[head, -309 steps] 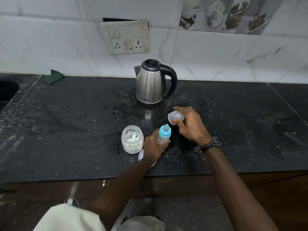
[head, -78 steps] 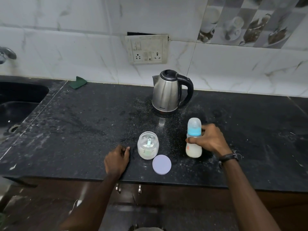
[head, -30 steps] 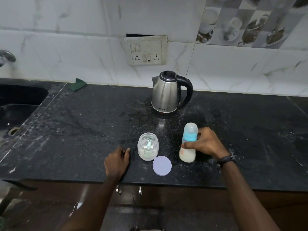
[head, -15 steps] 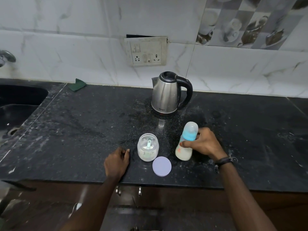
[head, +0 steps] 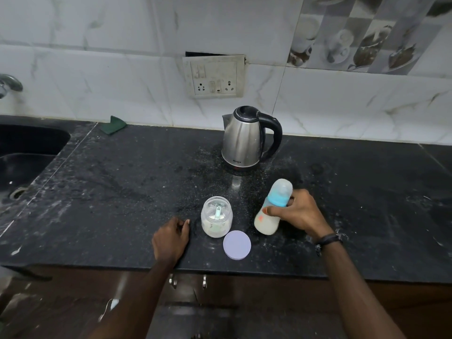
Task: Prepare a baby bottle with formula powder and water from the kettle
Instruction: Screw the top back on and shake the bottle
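Note:
My right hand (head: 299,212) grips the baby bottle (head: 269,217) around its middle; the bottle has a blue collar, a clear cap and milky liquid inside, and it tilts with its top to the right. The open formula jar (head: 216,217) with a green scoop inside stands to its left, its lilac lid (head: 237,244) flat on the counter in front. The steel kettle (head: 243,138) with a black handle stands behind. My left hand (head: 171,237) rests on the counter left of the jar, fingers loosely curled, holding nothing.
The black stone counter (head: 122,192) is dusted with powder. A dark sink (head: 24,152) lies at the far left with a tap (head: 9,84) above. A green cloth (head: 115,124) lies by the wall. A socket panel (head: 215,78) sits above the kettle.
My right hand has tilted the bottle over the last second, its base swinging left and back. The left hand, jar, lid and kettle have stayed put.

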Tool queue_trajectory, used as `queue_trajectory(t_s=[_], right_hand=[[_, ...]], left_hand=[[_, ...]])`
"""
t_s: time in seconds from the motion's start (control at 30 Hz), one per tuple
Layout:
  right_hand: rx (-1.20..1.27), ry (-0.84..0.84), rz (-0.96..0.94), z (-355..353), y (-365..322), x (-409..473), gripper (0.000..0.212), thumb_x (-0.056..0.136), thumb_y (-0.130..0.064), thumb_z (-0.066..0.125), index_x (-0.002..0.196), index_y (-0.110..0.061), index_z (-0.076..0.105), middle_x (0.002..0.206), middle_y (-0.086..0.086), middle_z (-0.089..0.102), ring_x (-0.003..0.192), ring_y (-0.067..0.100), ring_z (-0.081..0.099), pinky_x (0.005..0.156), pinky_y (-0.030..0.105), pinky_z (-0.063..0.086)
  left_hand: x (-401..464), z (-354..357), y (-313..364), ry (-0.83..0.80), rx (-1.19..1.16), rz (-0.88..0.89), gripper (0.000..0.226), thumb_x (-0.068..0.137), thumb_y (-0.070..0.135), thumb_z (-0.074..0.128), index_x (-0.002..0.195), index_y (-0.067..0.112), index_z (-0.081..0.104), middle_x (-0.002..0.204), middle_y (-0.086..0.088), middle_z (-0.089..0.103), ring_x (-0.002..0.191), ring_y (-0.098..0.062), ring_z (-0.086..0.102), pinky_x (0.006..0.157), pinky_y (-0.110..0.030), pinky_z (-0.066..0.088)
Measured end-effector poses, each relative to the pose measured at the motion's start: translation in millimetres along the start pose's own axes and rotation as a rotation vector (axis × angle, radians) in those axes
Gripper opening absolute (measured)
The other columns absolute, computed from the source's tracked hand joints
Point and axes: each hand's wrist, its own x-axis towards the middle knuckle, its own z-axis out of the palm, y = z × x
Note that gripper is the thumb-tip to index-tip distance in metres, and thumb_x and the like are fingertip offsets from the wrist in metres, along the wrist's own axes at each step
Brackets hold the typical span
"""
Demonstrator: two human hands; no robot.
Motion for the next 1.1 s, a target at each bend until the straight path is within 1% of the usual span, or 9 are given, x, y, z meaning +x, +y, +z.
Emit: queue_trajectory(t_s=[0.17,0.27,0.4,0.5,0.63,0.73,0.83,0.93,1.1], right_hand=[[-0.014,-0.041,0.035,0,2,1,0.055,0.042,-0.054,0.083,0.085,-0.021,0.073,0.085,-0.003,0.074,0.081,0.017,0.07,0.075,0.037,0.058],[0.032,-0.004,-0.006,2,7,3,0.05,0.047,-0.048,0.086,0.087,-0.02,0.074,0.085,-0.004,0.075,0.083,0.016,0.072,0.078,0.041,0.059],[-0.147,-0.002,0.019,0,3,4,0.05,0.051,-0.05,0.086,0.089,-0.021,0.071,0.089,-0.001,0.071,0.083,0.02,0.068,0.072,0.035,0.055],[0.035,-0.062,0.012,-1,7,4,0.047,0.046,-0.051,0.084,0.084,-0.024,0.075,0.085,-0.006,0.075,0.081,0.012,0.071,0.079,0.042,0.059],[-0.186,-0.041,0.084,-4,6,7,0.07,0.037,-0.066,0.076,0.09,-0.021,0.067,0.091,-0.001,0.069,0.081,0.02,0.067,0.07,0.034,0.055],[-0.192,0.026,0.086,-7,10,8,0.057,0.053,-0.053,0.086,0.095,-0.02,0.066,0.096,0.002,0.068,0.087,0.024,0.066,0.072,0.035,0.053],[-0.012,-0.077,0.057,-13,10,7,0.034,0.056,-0.042,0.088,0.081,-0.025,0.073,0.091,-0.003,0.075,0.084,0.016,0.07,0.081,0.041,0.058],[-0.171,0.0,0.083,-13,9,8,0.061,0.041,-0.062,0.078,0.087,-0.023,0.071,0.087,-0.001,0.071,0.08,0.019,0.068,0.073,0.038,0.057],[-0.039,-0.036,0.052,-15,10,10,0.043,0.051,-0.047,0.087,0.085,-0.023,0.074,0.087,-0.004,0.074,0.082,0.016,0.07,0.08,0.042,0.058]], left_hand=[[1,0,-1,-0.008,0.003,-0.007,0.027,0.092,0.043,0.067,0.08,0.019,0.068,0.067,-0.003,0.07,0.063,-0.028,0.068,0.057,-0.03,0.044],[0,-1,0,-0.009,0.009,0.001,0.026,0.093,0.042,0.067,0.08,0.019,0.068,0.067,-0.003,0.07,0.063,-0.027,0.067,0.056,-0.028,0.04],[0,-1,-2,-0.001,0.0,0.005,0.025,0.092,0.041,0.068,0.08,0.02,0.068,0.066,-0.001,0.07,0.061,-0.025,0.067,0.056,-0.027,0.039],[0,1,-2,-0.008,-0.006,0.006,0.025,0.092,0.042,0.068,0.079,0.02,0.067,0.064,0.0,0.069,0.061,-0.025,0.067,0.055,-0.027,0.038],[0,0,-2,-0.005,-0.003,0.002,0.025,0.092,0.042,0.067,0.078,0.021,0.066,0.064,0.0,0.068,0.06,-0.024,0.066,0.055,-0.027,0.038],[0,0,-1,-0.009,-0.005,0.0,0.026,0.092,0.041,0.068,0.077,0.02,0.067,0.065,0.0,0.068,0.061,-0.024,0.066,0.056,-0.027,0.037],[-1,-1,1,-0.004,-0.004,-0.004,0.026,0.092,0.039,0.069,0.077,0.018,0.067,0.065,-0.002,0.069,0.061,-0.026,0.066,0.057,-0.027,0.036],[-1,-3,3,0.001,0.004,0.002,0.025,0.091,0.037,0.071,0.077,0.016,0.068,0.065,-0.004,0.069,0.061,-0.028,0.067,0.057,-0.027,0.036],[-1,-3,2,0.007,-0.002,0.006,0.024,0.09,0.036,0.072,0.078,0.016,0.069,0.064,-0.004,0.069,0.061,-0.028,0.067,0.057,-0.027,0.036]])
